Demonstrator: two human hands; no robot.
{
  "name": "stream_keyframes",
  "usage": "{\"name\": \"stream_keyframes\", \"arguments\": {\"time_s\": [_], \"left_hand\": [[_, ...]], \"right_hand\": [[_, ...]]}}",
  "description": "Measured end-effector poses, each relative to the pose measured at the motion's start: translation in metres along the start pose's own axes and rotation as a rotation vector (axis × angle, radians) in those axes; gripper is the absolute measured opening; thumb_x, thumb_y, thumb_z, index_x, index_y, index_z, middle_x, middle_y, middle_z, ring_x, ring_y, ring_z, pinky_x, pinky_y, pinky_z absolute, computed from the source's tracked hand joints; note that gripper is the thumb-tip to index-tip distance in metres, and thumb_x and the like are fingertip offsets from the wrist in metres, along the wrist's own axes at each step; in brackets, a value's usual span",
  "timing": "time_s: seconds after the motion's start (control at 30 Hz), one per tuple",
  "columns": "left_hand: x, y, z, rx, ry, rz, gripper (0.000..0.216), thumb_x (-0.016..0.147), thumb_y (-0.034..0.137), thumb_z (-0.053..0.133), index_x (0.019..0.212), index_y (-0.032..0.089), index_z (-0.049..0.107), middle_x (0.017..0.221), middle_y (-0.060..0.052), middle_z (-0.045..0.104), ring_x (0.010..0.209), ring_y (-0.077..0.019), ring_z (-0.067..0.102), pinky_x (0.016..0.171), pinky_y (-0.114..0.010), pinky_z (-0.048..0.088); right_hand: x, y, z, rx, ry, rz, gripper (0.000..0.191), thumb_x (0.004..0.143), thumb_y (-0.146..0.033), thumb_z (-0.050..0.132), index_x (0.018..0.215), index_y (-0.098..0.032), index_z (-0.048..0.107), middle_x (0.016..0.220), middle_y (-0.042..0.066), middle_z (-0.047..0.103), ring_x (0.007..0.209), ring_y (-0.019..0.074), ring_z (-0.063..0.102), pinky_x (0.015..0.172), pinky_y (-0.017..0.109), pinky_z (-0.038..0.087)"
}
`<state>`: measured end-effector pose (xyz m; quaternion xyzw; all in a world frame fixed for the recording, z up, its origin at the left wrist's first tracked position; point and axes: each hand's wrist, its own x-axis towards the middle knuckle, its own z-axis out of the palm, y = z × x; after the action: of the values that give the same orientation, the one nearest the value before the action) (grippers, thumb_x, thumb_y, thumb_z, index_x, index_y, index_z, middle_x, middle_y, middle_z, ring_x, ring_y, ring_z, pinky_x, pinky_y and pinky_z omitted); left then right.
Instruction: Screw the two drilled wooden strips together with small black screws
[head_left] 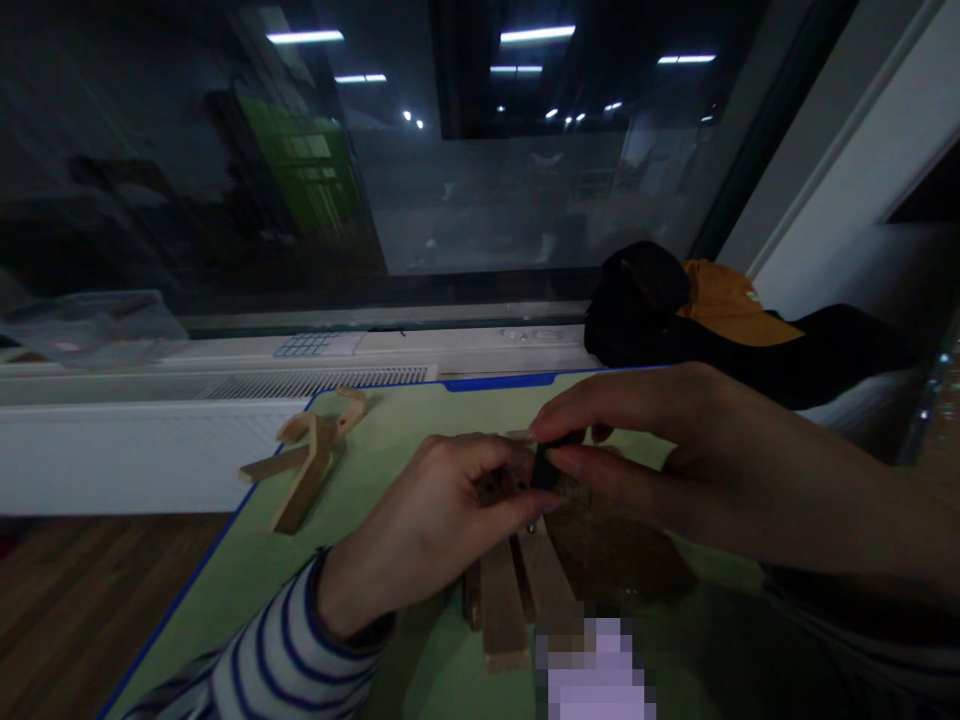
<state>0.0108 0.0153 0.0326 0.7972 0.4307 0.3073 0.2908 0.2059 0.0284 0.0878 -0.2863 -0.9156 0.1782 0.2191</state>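
Note:
My right hand [660, 450] comes in from the right and pinches a small dark block [545, 468] between thumb and fingers. My left hand [442, 520] is closed around the far end of a piece made of light wooden slats [504, 610], its thumb stretched toward the dark block. The slats lie side by side and point toward me, with a dark gap between them. A small shiny metal bit [532, 527] shows by the left thumb. My fingers hide the far end of the wood and where the block meets it.
Curved wooden parts [309, 470] lie at the left edge of the green board [405, 410]. A brown, slightly shiny sheet or bag [630, 560] is under my right hand. Behind stand a radiator [150, 450], a clear box [105, 325], and a black and mustard cloth item [739, 300] on the sill.

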Motion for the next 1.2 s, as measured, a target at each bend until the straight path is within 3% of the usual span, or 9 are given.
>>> {"name": "stream_keyframes", "arguments": {"time_s": [0.77, 1.03, 1.2], "left_hand": [[-0.0013, 0.0020, -0.0011, 0.036, -0.062, 0.044, 0.007, 0.082, 0.023, 0.060, 0.080, 0.018, 0.064, 0.067, 0.005, 0.060, 0.062, -0.0102, 0.056, 0.056, -0.020, 0.040], [-0.0010, 0.0032, 0.0011, 0.012, -0.014, 0.010, 0.009, 0.081, 0.028, 0.062, 0.080, 0.019, 0.064, 0.069, 0.005, 0.063, 0.063, -0.0109, 0.057, 0.056, -0.020, 0.042], [-0.0011, 0.0028, 0.0020, 0.000, -0.018, 0.015, 0.009, 0.082, 0.026, 0.061, 0.078, 0.018, 0.064, 0.069, 0.005, 0.063, 0.063, -0.0109, 0.058, 0.056, -0.020, 0.043]], "right_hand": [[-0.0011, -0.0010, -0.0022, 0.012, -0.019, 0.022, 0.015, 0.086, -0.023, 0.051, 0.098, -0.026, 0.059, 0.087, -0.006, 0.065, 0.074, 0.0091, 0.060, 0.064, 0.021, 0.042], [0.0013, 0.0000, -0.0011, 0.034, -0.035, 0.024, 0.017, 0.084, -0.023, 0.052, 0.099, -0.025, 0.060, 0.087, -0.004, 0.066, 0.074, 0.0117, 0.061, 0.064, 0.024, 0.043], [0.0001, -0.0028, -0.0008, 0.017, 0.011, -0.021, 0.022, 0.084, -0.021, 0.053, 0.104, -0.026, 0.060, 0.096, -0.003, 0.066, 0.081, 0.0118, 0.061, 0.069, 0.023, 0.044]]}}
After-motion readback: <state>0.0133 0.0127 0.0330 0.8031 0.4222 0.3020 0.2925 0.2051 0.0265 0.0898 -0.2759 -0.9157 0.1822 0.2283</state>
